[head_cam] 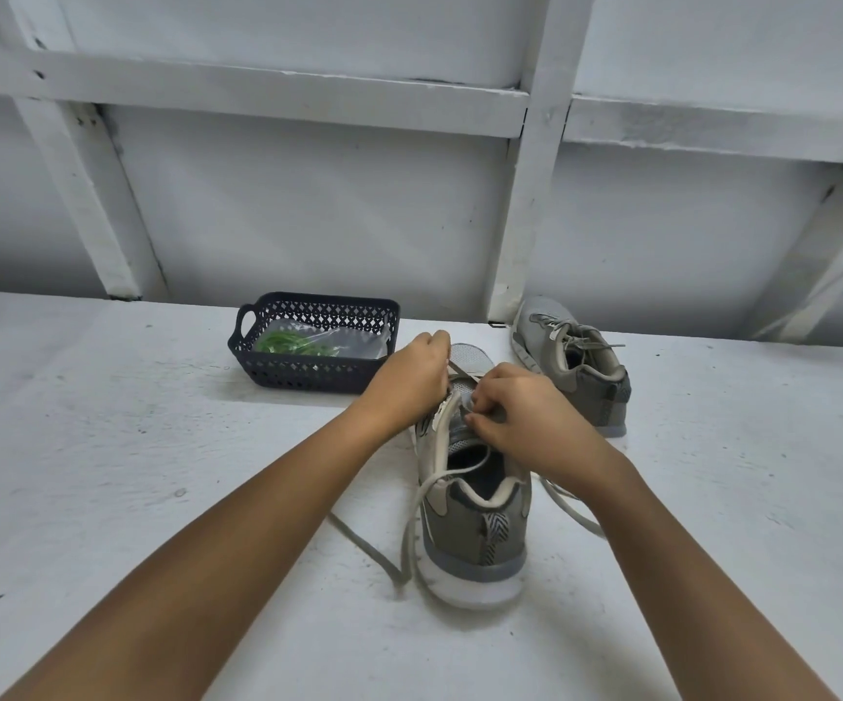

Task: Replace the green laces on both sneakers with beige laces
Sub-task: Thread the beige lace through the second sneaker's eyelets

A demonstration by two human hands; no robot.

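— What are the hands doing?
— The left hand (412,379) and right hand (520,412) both pinch the beige lace (412,528) over the eyelets of the near sneaker (475,528), with the loose ends trailing on the table (156,473)
— And the green laces (290,342)?
— Bagged in the dark basket (308,382), left of the far sneaker (576,366)

You get a single view, from the camera on your head, facing forward and down over the table (106,473). It sits close above the near sneaker (475,503); the far wall (308,204) looks bowed, probably by the wide lens.
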